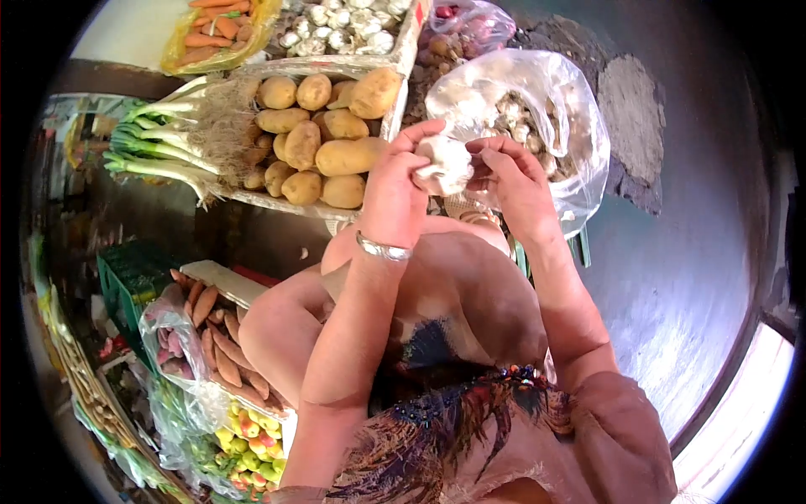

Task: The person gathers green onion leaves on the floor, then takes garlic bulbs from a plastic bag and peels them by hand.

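A whitish garlic bulb (446, 166) is held up over my lap, between both hands. My left hand (398, 181), with a silver bracelet on the wrist, curls its fingers and thumb around the bulb's left side. At the bulb's right edge, the thumb and fingers of my right hand (514, 181) are pinched together against it; any loose skin between the fingertips is too small to see. Just beyond my right hand lies a clear plastic bag (583, 126) of garlic bulbs (516, 118).
A crate of potatoes (302, 147) stands left of my hands, with leeks (168, 139) beside them. Behind it are a box of garlic (336, 25) and bagged carrots (218, 34). Sweet potatoes (222, 344) and apples (252, 441) are at lower left; a purplish bag (474, 29) lies at the top.
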`<state>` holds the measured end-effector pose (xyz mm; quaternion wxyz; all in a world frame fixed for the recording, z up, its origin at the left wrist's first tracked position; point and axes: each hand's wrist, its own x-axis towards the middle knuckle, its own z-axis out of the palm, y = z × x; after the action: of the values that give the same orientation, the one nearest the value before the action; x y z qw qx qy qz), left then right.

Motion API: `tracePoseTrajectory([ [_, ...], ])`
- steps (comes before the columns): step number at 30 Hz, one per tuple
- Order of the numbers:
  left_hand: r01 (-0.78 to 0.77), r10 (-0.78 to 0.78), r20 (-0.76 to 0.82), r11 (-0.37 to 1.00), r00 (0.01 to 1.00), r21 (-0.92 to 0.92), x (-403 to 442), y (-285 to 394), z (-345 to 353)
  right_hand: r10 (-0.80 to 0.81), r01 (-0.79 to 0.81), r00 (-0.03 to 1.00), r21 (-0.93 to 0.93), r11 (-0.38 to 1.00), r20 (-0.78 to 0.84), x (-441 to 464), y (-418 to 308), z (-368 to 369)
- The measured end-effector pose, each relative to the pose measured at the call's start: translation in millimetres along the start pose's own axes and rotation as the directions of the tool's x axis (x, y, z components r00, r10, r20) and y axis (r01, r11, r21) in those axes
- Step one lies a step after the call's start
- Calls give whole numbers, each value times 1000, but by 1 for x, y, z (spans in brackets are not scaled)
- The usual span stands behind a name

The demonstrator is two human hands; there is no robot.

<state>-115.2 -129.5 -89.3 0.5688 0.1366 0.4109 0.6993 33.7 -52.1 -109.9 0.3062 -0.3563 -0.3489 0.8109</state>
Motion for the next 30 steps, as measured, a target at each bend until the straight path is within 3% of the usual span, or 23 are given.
tracePoseTrajectory([
  [1,15,-15,-20,1000,1000,8,0,-1,2,56,-54,998,-48,997,40,2,0,-2],
  [4,76,-49,-129,974,990,214,-1,-5,10,185,-210,967,138,968,176,0,6,2],
  [5,87,-37,-188,961,982,264,-5,-3,17,213,-241,954,116,964,210,6,19,-6],
  [8,-133,219,-148,886,964,445,-3,-14,10,391,-389,919,249,887,46,33,73,-31],
  [10,-102,178,-116,872,977,478,-3,-18,7,491,-479,871,251,841,18,48,93,-39],
  [12,-58,126,-121,888,985,456,-3,-18,8,462,-452,886,161,877,-28,69,95,-33],
  [14,-12,80,-155,918,985,395,-6,-8,16,317,-319,944,2,948,88,94,86,-22],
  [16,-64,158,-218,921,963,384,-6,-5,17,156,-156,988,-5,988,2,126,68,10],
  [17,-42,142,-245,926,959,375,-5,-4,16,175,-176,984,-66,982,-27,139,47,41],
  [18,-39,141,-247,925,959,377,-6,-3,16,13,7,995,-195,981,101,173,57,49],
  [19,-35,137,-251,927,958,373,-7,-2,15,26,-59,979,154,986,204,171,31,80],
  [20,-30,132,-257,930,957,367,-7,-1,14,79,-142,966,252,957,244,190,24,97],
  [22,-63,155,-245,936,957,347,-7,-3,12,181,-192,980,161,968,82,185,4,122],
  [25,-85,162,-250,953,955,291,-5,-2,9,105,-121,972,64,991,211,184,42,79],
  [27,-37,104,-258,967,961,253,-6,-2,9,196,-199,979,52,979,53,171,63,41],
  [28,-21,87,-264,970,961,243,-8,-2,10,176,-179,982,39,983,71,155,66,18],
  [29,-24,90,-248,966,965,259,-9,0,13,43,-44,993,3,999,106,133,68,-4],
  [30,-28,93,-228,961,969,276,-9,0,13,179,-188,977,-73,979,-117,128,69,-18],
])
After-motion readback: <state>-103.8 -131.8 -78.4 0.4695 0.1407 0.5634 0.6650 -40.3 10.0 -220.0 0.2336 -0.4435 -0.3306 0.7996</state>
